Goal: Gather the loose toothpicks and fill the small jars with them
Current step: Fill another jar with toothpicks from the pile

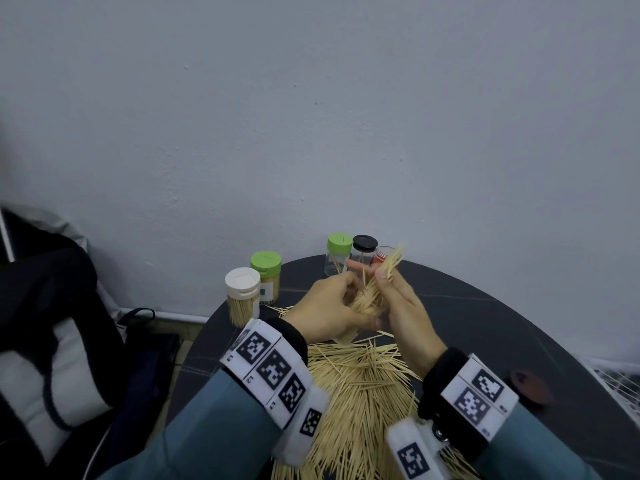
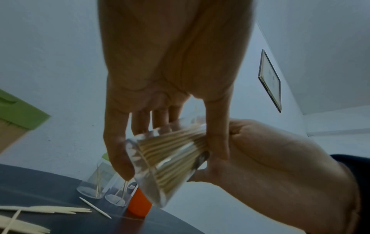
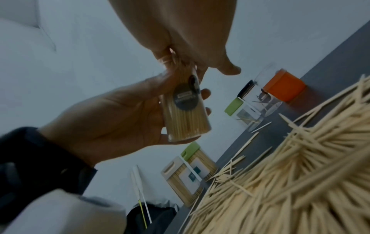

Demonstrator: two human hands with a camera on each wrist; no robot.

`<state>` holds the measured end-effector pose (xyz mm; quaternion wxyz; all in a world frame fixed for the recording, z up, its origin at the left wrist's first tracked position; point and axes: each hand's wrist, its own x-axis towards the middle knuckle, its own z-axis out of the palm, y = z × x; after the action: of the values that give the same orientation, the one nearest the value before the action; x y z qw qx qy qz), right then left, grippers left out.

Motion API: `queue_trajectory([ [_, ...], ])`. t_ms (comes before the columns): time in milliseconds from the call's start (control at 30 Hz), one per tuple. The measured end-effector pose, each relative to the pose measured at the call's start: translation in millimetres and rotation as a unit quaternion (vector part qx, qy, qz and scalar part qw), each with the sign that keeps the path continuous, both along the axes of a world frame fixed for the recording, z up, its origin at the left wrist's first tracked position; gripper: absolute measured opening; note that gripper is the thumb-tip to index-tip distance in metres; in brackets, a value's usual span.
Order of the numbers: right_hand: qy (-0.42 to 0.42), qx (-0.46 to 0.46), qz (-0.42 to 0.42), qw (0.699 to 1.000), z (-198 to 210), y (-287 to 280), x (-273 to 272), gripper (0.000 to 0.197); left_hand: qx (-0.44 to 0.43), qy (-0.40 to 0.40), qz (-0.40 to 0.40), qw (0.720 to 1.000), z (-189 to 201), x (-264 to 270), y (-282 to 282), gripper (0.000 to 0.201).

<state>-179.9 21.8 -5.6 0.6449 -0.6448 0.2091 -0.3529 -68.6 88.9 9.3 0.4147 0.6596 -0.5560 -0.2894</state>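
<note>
Feeding a toothpick bundle into a hand-held jar

Head view. Holding a small clear plastic jar [image 1: 360,304], the left hand [image 1: 327,308] has its fingers wrapped round it above the far half of the dark round table [image 1: 485,317]. The right hand [image 1: 403,308] pinches a bundle of pale wooden toothpicks [image 1: 382,275] whose lower ends enter the jar. Bundle's long axis slants from the jar up and away toward the table's far edge, free tips fanning near the lidded jars there. The loose toothpick heap [image 1: 360,386] covers the near edge; a white-lidded full jar [image 1: 242,296] and a green-lidded full jar [image 1: 266,277] stand at the left edge.

Left wrist view. The jar [image 2: 166,161] lies tilted, its base low toward the table, its mouth raised toward the right hand [image 2: 270,158]; toothpicks inside run along the jar's length.

Right wrist view. The jar [image 3: 186,110] looks nearly packed, sticks parallel to its wall, the right fingertips [image 3: 166,58] gripping at the mouth.

Judgement: keep the bundle parallel with the jar's axis, hold the jar tilted so the sticks slide to the base, and loosen the pinch gradually; splayed tips could catch the rim and spill.
</note>
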Motion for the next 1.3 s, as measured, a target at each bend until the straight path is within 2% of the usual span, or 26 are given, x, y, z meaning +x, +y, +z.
queue_trajectory([
  [167, -0.028, 0.003, -0.007, 1.0, 1.3, -2.1, -3.5, 0.034, 0.002, -0.004, -0.004, 1.0, 0.3, -2.0, -0.1, 0.035],
  [333, -0.014, -0.003, -0.012, 1.0, -7.1, -1.9, -4.8, 0.027, 0.005, -0.007, -0.004, 1.0, 0.4, -2.4, 1.0, 0.042],
  [433, -0.018, -0.03, -0.026, 0.999, -2.8, -3.0, -9.2, 0.034, 0.008, -0.009, -0.01, 1.0, -0.8, -2.7, 0.7, 0.033],
  [500, -0.02, -0.054, -0.049, 0.997, 0.5, -5.2, -10.8, 0.038, 0.012, -0.015, -0.014, 1.0, -1.9, -3.2, 0.0, 0.035],
  [733, -0.024, -0.034, -0.055, 0.998, -14.0, 0.9, -8.4, 0.03, 0.015, -0.01, -0.024, 1.0, -1.8, -5.8, 1.0, 0.067],
  [833, -0.038, -0.047, -0.054, 0.997, -10.5, 1.1, -10.5, 0.028, 0.019, -0.022, -0.011, 1.0, -2.0, -4.2, 0.7, 0.047],
  [1000, -0.008, -0.114, -0.024, 0.993, 3.2, -3.2, -10.6, 0.036, 0.025, -0.035, -0.023, 0.999, -2.2, -6.1, 2.9, 0.04],
  [1133, 0.023, -0.164, 0.009, 0.986, 4.7, 0.4, -11.2, 0.032, 0.021, -0.068, -0.024, 0.997, -2.3, -4.5, 3.8, 0.039],
  [1300, 0.001, -0.153, 0.007, 0.988, -0.5, 1.2, -10.9, 0.03, 0.023, -0.05, -0.004, 0.998, -1.4, 1.5, 9.3, 0.05],
])
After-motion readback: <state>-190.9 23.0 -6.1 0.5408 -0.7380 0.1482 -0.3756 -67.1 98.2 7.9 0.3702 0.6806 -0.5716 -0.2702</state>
